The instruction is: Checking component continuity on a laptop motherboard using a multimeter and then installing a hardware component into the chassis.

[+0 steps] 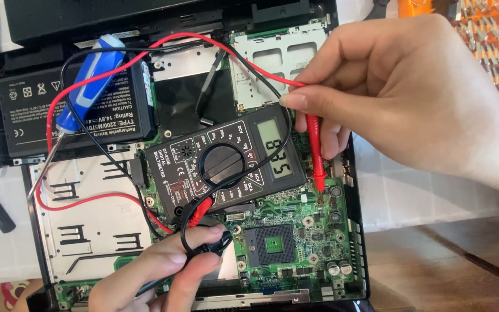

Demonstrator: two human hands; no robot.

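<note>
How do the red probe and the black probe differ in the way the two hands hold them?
The red probe stands upright in the right hand, its tip down on the green circuit board; the black probe lies low in the left hand, and where its tip points is hidden. The red probe shows nearly its full length, while fingers mostly cover the black probe. Both have a lead plugged into the black multimeter.
</note>
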